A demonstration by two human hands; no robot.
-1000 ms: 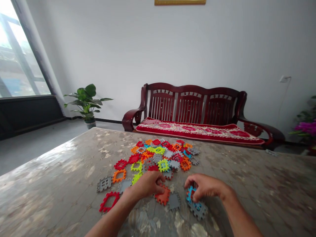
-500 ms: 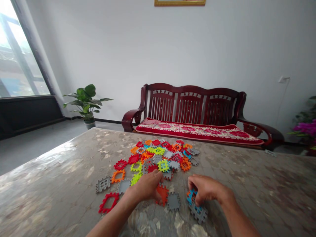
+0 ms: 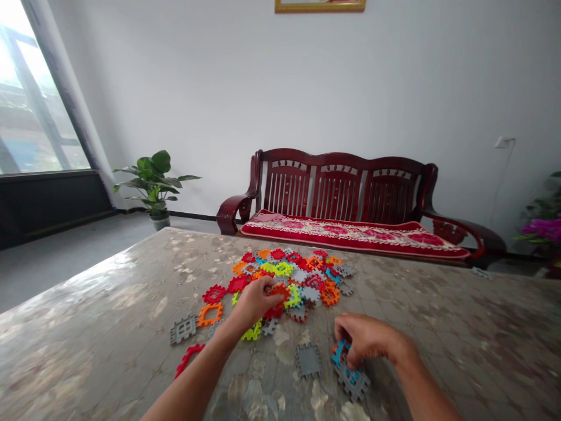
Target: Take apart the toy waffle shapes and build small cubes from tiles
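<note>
Well, left hand (image 3: 256,299): my fingers are pinched on an orange tile (image 3: 279,290) at the near edge of the tile pile (image 3: 307,272).
Right hand (image 3: 366,340): my fingers are curled tight over the blue-and-grey joined tiles (image 3: 353,379) on the table (image 3: 109,327).
Grey tile (image 3: 308,359): it lies flat just left of my right hand.

You are in a home's living room. At the centre of the frame a carved dark-wood bench (image 3: 342,193) with a red floral cushion (image 3: 350,231) stands against a plain white wall, under a gilt picture frame (image 3: 319,5). A potted plant (image 3: 153,181) stands at left by the tall window (image 3: 30,99), pink flowers (image 3: 543,228) show at far right, and bright toy tiles (image 3: 302,275) lie on the marble-patterned table (image 3: 109,327).
</note>
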